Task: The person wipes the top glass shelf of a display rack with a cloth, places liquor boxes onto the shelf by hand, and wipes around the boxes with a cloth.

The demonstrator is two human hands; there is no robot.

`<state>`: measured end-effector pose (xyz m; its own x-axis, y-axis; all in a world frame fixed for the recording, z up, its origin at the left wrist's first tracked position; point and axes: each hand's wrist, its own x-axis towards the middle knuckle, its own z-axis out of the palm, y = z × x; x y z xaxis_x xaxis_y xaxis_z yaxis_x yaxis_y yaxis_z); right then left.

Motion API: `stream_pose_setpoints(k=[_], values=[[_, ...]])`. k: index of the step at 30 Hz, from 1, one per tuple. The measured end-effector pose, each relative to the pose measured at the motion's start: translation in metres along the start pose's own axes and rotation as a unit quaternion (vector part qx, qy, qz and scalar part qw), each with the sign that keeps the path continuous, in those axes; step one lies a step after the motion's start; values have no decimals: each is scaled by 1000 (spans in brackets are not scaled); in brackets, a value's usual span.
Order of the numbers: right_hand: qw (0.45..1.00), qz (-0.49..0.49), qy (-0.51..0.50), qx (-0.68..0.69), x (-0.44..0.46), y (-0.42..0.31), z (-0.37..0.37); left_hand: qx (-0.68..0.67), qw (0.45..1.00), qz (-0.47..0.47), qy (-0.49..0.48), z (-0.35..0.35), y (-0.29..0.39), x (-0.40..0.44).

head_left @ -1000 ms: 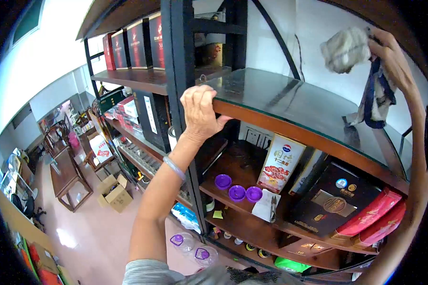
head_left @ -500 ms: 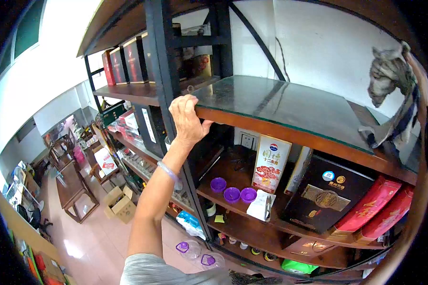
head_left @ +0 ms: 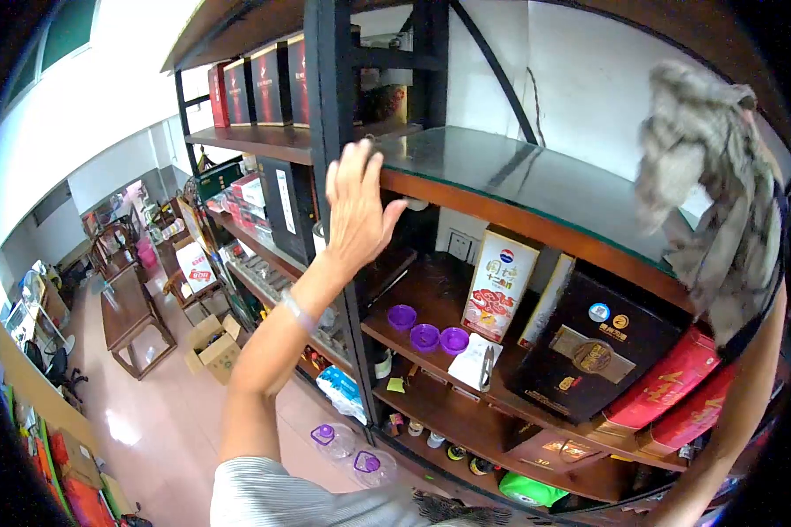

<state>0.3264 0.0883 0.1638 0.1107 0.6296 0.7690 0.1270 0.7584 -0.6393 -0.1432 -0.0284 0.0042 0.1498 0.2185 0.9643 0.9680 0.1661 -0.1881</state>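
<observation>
At the right end of the glass (head_left: 580, 198), I've got the right hand (head_left: 765, 151) gripping the cloth (head_left: 712, 189), its fingers mostly hidden behind the folds. The cloth hangs rumpled and blurred in front of that end of the glass; whether it touches the surface, I can't tell from here. Over at the glass's left corner, I see the left hand (head_left: 358, 209) raised and bare, fingers pointing up, thumb stuck well out. It's right by the black post (head_left: 330, 97), and I can't make out whether the fingertips meet the edge.

Below the glass, on the lower shelf (head_left: 435, 297), I pick out three purple pieces (head_left: 424, 337), a white box (head_left: 501, 285), a paper (head_left: 468, 360), a large black box (head_left: 599, 347) and, under the glass's right end, red boxes (head_left: 659, 379). Left of the glass, beyond the post, tall boxes (head_left: 268, 85) stand in a row. Far below it, two clear bottles (head_left: 373, 470) sit on the floor (head_left: 163, 413).
</observation>
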Motion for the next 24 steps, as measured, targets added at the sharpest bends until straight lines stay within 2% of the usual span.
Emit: stream_pose_setpoints(k=[3,5,6,7,8,9,10,12,13,15,17,19,22,24], values=[[996,-26,-68,-53,-45,-7,14,-171,984,-27,-31,-38,51,-29],[985,-19,-159,-70,-84,-15,22,-337,930,-48,-139,-60,90,-62],[973,-8,-218,-74,-104,-19,25,-380,892,-29,-243,-76,108,-73],[957,5,-278,-76,-123,-22,28,-425,852,-11,-306,-85,126,-85],[939,15,-336,-73,-138,-23,30,-477,815,-4,-329,-89,142,-99],[919,18,-390,-61,-153,-22,32,-505,762,-22,-405,-96,154,-96],[895,20,-442,-47,-165,-15,32,-551,708,-40,-440,-98,163,-94],[882,-18,-469,-30,-187,13,31,-612,651,-94,-439,-95,187,-102],[877,5,-479,-36,-191,16,28,-655,635,-107,-396,-90,203,-105],[891,93,-444,6,-201,29,23,-733,592,-139,-306,-81,236,-112],[887,197,-414,46,-212,40,13,-719,600,-129,-326,-75,256,-106],[881,287,-349,138,-226,38,12,-744,560,-207,-299,-71,281,-112],[858,377,-251,243,-248,45,4,-782,305,-471,-272,-81,293,-113],[835,408,-231,288,-261,57,-5,-740,402,-452,-293,-76,283,-120]])
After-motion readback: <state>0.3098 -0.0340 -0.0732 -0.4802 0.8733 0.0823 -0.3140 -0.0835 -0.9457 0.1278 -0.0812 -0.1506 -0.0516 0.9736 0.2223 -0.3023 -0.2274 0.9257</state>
